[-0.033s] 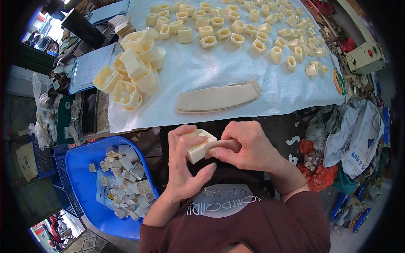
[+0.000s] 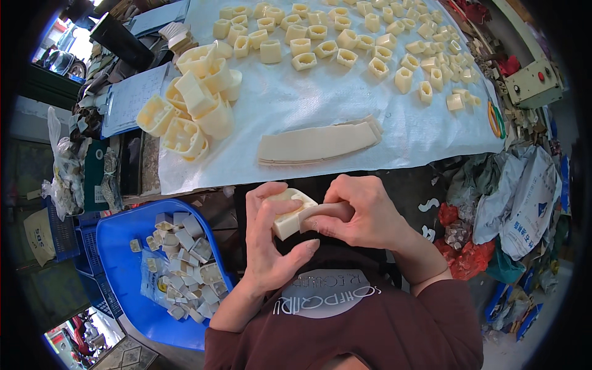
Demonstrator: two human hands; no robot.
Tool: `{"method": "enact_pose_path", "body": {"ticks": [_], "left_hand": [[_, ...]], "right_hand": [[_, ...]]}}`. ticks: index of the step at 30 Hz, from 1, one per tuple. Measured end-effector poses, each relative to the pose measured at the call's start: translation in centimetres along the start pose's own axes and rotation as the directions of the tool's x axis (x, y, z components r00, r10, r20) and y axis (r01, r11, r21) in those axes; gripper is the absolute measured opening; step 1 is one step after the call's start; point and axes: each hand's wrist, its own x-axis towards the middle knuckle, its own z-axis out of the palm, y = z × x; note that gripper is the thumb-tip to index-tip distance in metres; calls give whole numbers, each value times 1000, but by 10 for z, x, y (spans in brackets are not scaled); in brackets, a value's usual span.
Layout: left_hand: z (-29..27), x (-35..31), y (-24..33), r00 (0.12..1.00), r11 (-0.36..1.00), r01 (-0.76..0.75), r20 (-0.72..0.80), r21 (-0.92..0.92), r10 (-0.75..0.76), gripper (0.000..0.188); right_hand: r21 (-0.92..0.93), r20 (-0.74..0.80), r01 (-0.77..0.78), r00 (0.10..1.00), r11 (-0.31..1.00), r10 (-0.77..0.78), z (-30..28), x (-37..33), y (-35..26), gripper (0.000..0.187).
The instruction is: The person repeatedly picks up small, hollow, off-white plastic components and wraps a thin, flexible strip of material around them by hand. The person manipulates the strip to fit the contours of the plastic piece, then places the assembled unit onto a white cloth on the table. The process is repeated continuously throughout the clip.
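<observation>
A cream hollow plastic block [image 2: 286, 227] with rounded corners is gripped in my left hand [image 2: 265, 237], in front of my chest. The left fingers curl over its top and far side, while the thumb points away from it. My right hand [image 2: 364, 213] pinches a beige flexible strip [image 2: 324, 211] between thumb and fingers. The strip's end lies against the right side of the block. Just beyond my hands, a stack of similar beige strips [image 2: 317, 145] rests on the white-covered table [image 2: 246, 123].
Larger cream housings [image 2: 213, 117] are piled on the table's left. Many small cream pieces [image 2: 317, 32] spread across its far side. A blue tub [image 2: 129, 296] of pale parts stands lower left. Scissors [image 2: 495, 120] lie at the right edge, above plastic bags [image 2: 518, 197].
My left thumb has shifted slightly. The block and the strip are held in almost the same place.
</observation>
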Motion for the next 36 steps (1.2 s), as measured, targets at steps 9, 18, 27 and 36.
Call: {"method": "enact_pose_path", "body": {"ticks": [9,18,27,36], "left_hand": [[-8,3,-6,993,966,50,-88,-252,-74,28],[-8,4,-9,999,848,-2,-36,-530,-20,26],[-13,-7,-23,1000,836,-1,8,-549,7,21],[-14,-5,-28,987,814,-47,100,-578,128,23]], "right_hand": [[-127,-28,383,921,915,-389,25,-40,-8,45],[865,276,-307,952,398,134,72,-30,20,79],[992,81,-103,959,69,270,47,-16,19,48],[982,98,-146,936,119,338,44,-16,14,27]]}}
